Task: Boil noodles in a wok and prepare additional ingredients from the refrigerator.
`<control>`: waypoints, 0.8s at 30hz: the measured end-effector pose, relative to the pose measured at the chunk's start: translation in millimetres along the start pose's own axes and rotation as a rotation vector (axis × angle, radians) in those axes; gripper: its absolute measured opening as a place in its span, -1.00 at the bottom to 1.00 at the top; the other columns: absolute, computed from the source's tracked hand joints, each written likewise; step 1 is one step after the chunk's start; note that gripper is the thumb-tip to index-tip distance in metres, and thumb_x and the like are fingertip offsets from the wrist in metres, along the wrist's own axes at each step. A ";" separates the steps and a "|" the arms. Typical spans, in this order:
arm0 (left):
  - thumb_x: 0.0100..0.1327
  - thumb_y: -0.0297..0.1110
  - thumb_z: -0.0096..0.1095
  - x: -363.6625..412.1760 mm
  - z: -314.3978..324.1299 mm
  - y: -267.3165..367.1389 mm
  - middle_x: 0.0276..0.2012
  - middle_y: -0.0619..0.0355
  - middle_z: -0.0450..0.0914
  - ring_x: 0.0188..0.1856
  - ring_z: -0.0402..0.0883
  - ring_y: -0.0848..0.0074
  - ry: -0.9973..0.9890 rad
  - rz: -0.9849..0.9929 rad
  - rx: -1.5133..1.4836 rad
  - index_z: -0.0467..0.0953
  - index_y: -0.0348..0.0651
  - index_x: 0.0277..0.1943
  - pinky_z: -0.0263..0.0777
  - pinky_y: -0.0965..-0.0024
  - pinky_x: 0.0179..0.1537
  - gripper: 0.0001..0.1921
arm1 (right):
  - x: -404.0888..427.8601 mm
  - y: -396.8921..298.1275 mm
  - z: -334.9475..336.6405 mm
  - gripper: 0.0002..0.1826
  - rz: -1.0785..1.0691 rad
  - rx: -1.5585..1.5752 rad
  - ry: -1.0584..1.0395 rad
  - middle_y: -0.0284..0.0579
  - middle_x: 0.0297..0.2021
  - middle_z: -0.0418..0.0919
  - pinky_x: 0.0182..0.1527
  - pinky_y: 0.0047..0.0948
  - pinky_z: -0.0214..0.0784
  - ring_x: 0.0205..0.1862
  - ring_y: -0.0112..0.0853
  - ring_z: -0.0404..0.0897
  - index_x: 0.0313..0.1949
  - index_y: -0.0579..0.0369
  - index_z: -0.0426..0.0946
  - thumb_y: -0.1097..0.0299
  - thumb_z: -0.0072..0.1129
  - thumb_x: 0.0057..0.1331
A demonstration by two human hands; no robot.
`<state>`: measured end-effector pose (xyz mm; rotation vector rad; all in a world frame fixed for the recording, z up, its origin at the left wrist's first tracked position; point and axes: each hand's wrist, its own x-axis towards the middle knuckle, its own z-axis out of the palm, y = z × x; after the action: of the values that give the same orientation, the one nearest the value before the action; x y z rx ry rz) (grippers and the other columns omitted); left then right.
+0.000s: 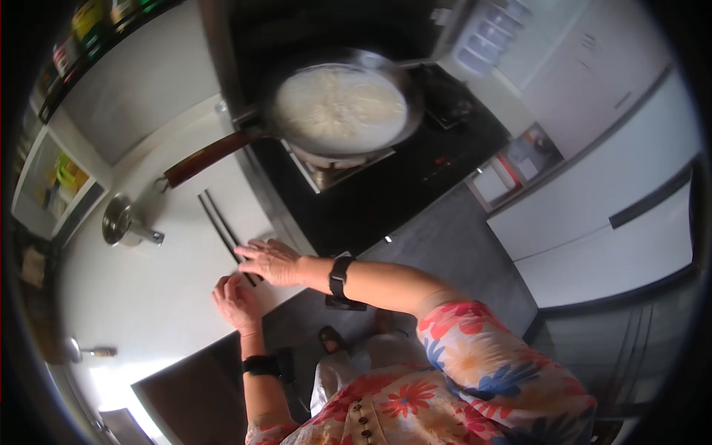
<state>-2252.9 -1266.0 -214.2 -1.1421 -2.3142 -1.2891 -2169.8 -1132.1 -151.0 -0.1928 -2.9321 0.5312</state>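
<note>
A pair of long dark chopsticks (218, 221) lies on the white countertop, side by side. My right hand (270, 261) reaches across their near ends with its fingers spread above them; whether it grips them is hidden. Beside those ends, near the counter's front edge, is my left hand (236, 300), with bent fingers and nothing visible in it. Pale noodle-like food in whitish liquid (342, 108) fills a large wok (414, 119) on the cooktop. The wok's long wooden handle (208, 158) reaches out over the counter, past the far tips of the chopsticks.
The black glass cooktop (356, 217) shows small red lights. A metal pot lid or ladle-like utensil (117, 219) sits on the white countertop (167, 300). A small wooden-handled tool (100, 351) lies further left. White drawers (584, 239) stand at the right, bottles (89, 28) on a shelf.
</note>
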 end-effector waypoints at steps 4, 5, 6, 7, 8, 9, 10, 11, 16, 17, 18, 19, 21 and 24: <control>-0.03 -0.63 -0.02 17.8 1.7 -60.9 -0.20 0.09 0.52 -0.13 0.44 0.22 0.035 0.029 0.028 0.53 -0.14 -0.31 0.34 0.23 -0.09 -0.76 | -44.6 -9.5 -4.1 -0.69 0.032 0.058 0.023 -0.12 0.00 0.38 -0.08 -0.29 0.38 -0.04 -0.22 0.46 -0.09 0.00 0.45 0.50 -0.03 0.14; -0.01 -0.62 0.00 26.4 -1.4 -72.6 -0.21 0.08 0.52 -0.12 0.45 0.24 0.014 -0.021 0.010 0.54 -0.15 -0.31 0.34 0.26 -0.08 -0.77 | -62.4 -9.8 -11.3 -0.68 0.109 0.129 -0.059 -0.11 -0.02 0.39 -0.10 -0.29 0.39 -0.08 -0.21 0.48 -0.08 0.00 0.45 0.51 -0.04 0.15; 0.00 -0.60 0.02 34.2 -8.7 -95.5 -0.21 0.06 0.53 -0.14 0.47 0.23 0.002 -0.014 0.079 0.54 -0.16 -0.29 0.36 0.28 -0.07 -0.78 | -82.9 -9.0 -13.9 -0.67 0.141 0.195 -0.025 -0.13 -0.07 0.42 -0.13 -0.26 0.39 -0.08 -0.20 0.48 -0.08 0.00 0.45 0.52 -0.06 0.14; 0.01 -0.59 0.04 40.9 -18.1 -135.3 -0.20 0.05 0.53 -0.16 0.49 0.24 0.047 -0.082 -0.024 0.55 -0.18 -0.28 0.37 0.31 -0.09 -0.79 | -101.8 -11.7 -15.3 -0.66 0.155 0.262 0.009 -0.14 -0.12 0.44 -0.15 -0.23 0.39 -0.07 -0.18 0.47 -0.08 0.00 0.45 0.53 -0.08 0.13; 0.04 -0.58 0.05 50.6 -26.9 -145.7 -0.19 0.04 0.53 -0.15 0.50 0.26 -0.008 -0.264 -0.103 0.55 -0.19 -0.26 0.38 0.33 -0.10 -0.80 | -132.2 -4.3 -7.7 -0.65 0.191 0.249 0.099 -0.13 -0.10 0.44 -0.14 -0.24 0.39 -0.08 -0.17 0.48 -0.07 0.01 0.44 0.53 -0.09 0.13; 0.07 -0.58 0.05 57.4 -37.5 -144.4 -0.18 0.03 0.52 -0.13 0.50 0.29 0.053 -0.287 -0.063 0.54 -0.21 -0.22 0.39 0.33 -0.12 -0.79 | -163.9 4.0 -1.5 -0.64 0.228 0.233 0.190 -0.12 -0.08 0.45 -0.12 -0.24 0.38 -0.08 -0.16 0.48 -0.05 0.02 0.43 0.53 -0.10 0.14; 0.08 -0.59 0.05 62.7 -49.9 -154.6 -0.17 0.02 0.50 -0.13 0.50 0.29 0.082 -0.169 0.008 0.52 -0.22 -0.18 0.40 0.31 -0.11 -0.77 | -193.2 7.7 -5.4 -0.65 0.333 0.210 0.130 -0.11 -0.07 0.45 -0.11 -0.24 0.38 -0.07 -0.15 0.47 -0.03 0.01 0.43 0.50 -0.09 0.15; 0.07 -0.61 0.04 70.2 -54.7 -141.5 -0.15 0.03 0.50 -0.13 0.49 0.28 0.059 -0.154 0.071 0.52 -0.23 -0.17 0.39 0.30 -0.10 -0.75 | -227.5 12.6 -9.6 -0.65 0.447 0.187 0.068 -0.10 -0.05 0.46 -0.10 -0.23 0.37 -0.05 -0.15 0.47 -0.02 0.00 0.42 0.47 -0.08 0.16; 0.09 -0.62 -0.04 62.5 -13.1 -112.0 -0.18 0.14 0.49 -0.17 0.44 0.47 -0.015 -0.488 -0.856 0.47 -0.32 -0.14 0.33 0.44 -0.14 -0.75 | -339.3 -2.6 -14.0 -0.67 1.010 0.165 0.050 -0.09 -0.13 0.51 -0.10 -0.23 0.37 -0.07 -0.16 0.47 -0.06 -0.05 0.47 0.41 -0.04 0.16; 0.05 -0.68 -0.02 58.4 16.6 -93.9 -0.21 0.16 0.48 -0.14 0.45 0.47 -0.157 -0.344 -0.749 0.46 -0.32 -0.15 0.34 0.46 -0.12 -0.73 | -357.7 -5.5 -15.0 -0.69 1.083 0.147 0.082 -0.09 -0.13 0.51 -0.11 -0.23 0.36 -0.08 -0.16 0.47 -0.08 -0.05 0.49 0.41 -0.04 0.16; 0.01 -0.74 0.00 59.1 43.4 -67.0 -0.24 0.17 0.48 -0.10 0.45 0.46 -0.274 -0.185 -0.649 0.46 -0.32 -0.17 0.34 0.48 -0.10 -0.71 | -369.1 -6.5 -18.3 -0.69 1.107 0.149 0.096 -0.09 -0.13 0.51 -0.11 -0.23 0.36 -0.08 -0.16 0.47 -0.08 -0.05 0.49 0.41 -0.04 0.16; -0.04 -0.72 0.04 60.7 68.4 -39.6 -0.28 0.14 0.48 -0.14 0.47 0.42 -0.293 0.231 -0.320 0.47 -0.34 -0.21 0.36 0.44 -0.11 -0.73 | -379.1 -7.3 -22.8 -0.71 1.151 0.111 0.152 -0.08 -0.14 0.51 -0.11 -0.22 0.36 -0.08 -0.14 0.47 -0.10 -0.03 0.49 0.41 -0.03 0.16; -0.08 -0.69 0.04 67.0 93.9 43.9 -0.27 0.05 0.51 -0.13 0.50 0.30 -0.499 0.297 -0.355 0.51 -0.29 -0.27 0.39 0.40 -0.09 -0.74 | -395.0 -13.7 -38.2 -0.72 1.223 0.073 0.215 -0.08 -0.15 0.52 -0.10 -0.21 0.36 -0.08 -0.13 0.47 -0.12 -0.02 0.50 0.41 -0.02 0.16; -0.08 -0.60 0.12 49.0 131.6 100.7 -0.18 0.06 0.51 -0.08 0.46 0.21 -0.655 0.517 -0.394 0.52 -0.18 -0.28 0.37 0.29 -0.05 -0.76 | -429.3 -38.4 -69.8 -0.74 1.359 0.044 0.374 -0.07 -0.19 0.52 -0.09 -0.20 0.34 -0.09 -0.11 0.46 -0.15 0.00 0.51 0.42 0.00 0.15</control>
<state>-2191.8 -1104.8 -201.8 -2.4010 -1.9177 -1.3180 -1740.9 -1210.2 -128.2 -2.0174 -2.0140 0.5626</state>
